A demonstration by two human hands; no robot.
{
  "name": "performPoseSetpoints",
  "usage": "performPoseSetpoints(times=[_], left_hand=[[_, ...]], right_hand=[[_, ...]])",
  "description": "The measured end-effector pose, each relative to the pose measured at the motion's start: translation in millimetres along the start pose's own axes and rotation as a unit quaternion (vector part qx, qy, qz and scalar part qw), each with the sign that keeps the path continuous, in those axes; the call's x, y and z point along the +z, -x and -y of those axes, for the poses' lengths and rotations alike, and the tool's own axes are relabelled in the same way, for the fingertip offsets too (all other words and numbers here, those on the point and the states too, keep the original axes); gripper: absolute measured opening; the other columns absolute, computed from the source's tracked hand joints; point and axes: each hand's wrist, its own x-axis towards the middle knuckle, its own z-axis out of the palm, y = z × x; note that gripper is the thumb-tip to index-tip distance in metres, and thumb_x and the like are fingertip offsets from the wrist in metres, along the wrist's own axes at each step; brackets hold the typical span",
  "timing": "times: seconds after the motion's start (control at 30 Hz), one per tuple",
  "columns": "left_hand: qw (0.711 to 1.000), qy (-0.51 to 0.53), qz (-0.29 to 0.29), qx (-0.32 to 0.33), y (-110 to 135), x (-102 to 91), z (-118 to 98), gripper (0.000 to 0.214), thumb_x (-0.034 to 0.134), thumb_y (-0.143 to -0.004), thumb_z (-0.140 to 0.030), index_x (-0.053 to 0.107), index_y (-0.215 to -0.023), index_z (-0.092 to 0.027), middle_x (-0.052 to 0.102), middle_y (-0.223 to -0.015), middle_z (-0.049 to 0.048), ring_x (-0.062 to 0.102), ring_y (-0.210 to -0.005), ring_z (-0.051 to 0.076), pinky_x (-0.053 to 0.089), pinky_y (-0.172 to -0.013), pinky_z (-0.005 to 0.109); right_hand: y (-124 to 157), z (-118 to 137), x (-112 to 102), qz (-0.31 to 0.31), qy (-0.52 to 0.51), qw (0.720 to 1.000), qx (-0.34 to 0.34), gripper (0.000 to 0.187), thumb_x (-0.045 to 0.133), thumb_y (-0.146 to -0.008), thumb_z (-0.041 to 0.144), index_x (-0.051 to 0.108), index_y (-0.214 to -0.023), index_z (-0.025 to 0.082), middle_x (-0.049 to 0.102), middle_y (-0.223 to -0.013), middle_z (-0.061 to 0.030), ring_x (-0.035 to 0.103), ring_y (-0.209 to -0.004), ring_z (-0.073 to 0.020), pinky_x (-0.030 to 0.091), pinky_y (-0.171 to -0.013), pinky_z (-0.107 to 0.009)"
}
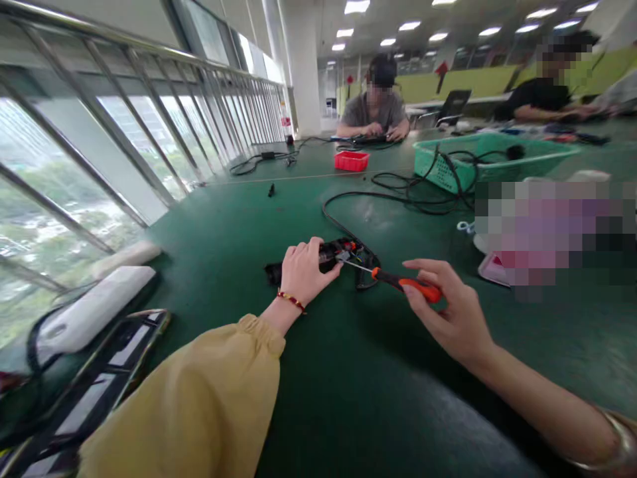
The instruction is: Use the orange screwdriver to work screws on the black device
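Observation:
My left hand [304, 271] is closed over a long black device [328, 255] that lies on the green table [348, 372]; its open end shows red and coloured wires. My right hand [450, 312] pinches an orange-and-black screwdriver [398, 282] by the handle. The metal tip of the screwdriver touches the wired end of the device, next to my left fingers. A black cable [343, 226] runs from the device away across the table.
A green plastic basket [478, 162] with black cables stands at the back right, a small red tray [351, 160] behind it. White and black casings [94, 312] lie at the left by the window rail. Two people sit at the far end. A blurred pink patch covers the right side.

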Motion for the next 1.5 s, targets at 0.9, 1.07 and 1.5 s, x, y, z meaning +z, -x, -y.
performPoseSetpoints(times=[0.9,1.07,1.5], left_hand=[[1.000,0.017,0.003,-0.004,0.6,-0.3,-0.9,0.038,0.051,-0.074,-0.049,0.045,-0.095,-0.018,0.059,-0.082,0.0046,0.055,-0.081,0.022,0.037,-0.075,0.034],[1.000,0.016,0.005,-0.006,0.4,0.1,-0.9,0.038,0.050,-0.074,-0.050,0.045,-0.095,-0.018,0.059,-0.081,0.0045,0.056,-0.080,0.022,0.037,-0.075,0.034],[1.000,0.022,0.014,-0.009,0.7,-0.3,-0.3,0.038,0.049,-0.075,-0.050,0.045,-0.095,-0.018,0.059,-0.082,0.0049,0.055,-0.080,0.022,0.037,-0.075,0.034]], right_hand=[[2.1,1.8,-1.2,-0.010,0.003,0.995,-0.104,0.023,0.062,-0.073,0.020,0.053,-0.093,0.021,0.062,-0.080,-0.0018,0.058,-0.068,-0.0145,0.047,-0.063,-0.029],[3.8,3.3,1.7,-0.008,-0.026,0.998,-0.065,0.025,0.059,-0.075,0.019,0.051,-0.100,0.021,0.060,-0.086,-0.0032,0.058,-0.073,-0.0147,0.048,-0.065,-0.028],[4.0,1.8,2.8,-0.022,-0.068,0.997,-0.024,0.029,0.059,-0.074,0.018,0.049,-0.101,0.021,0.057,-0.086,-0.0027,0.057,-0.074,-0.0145,0.046,-0.065,-0.027]])
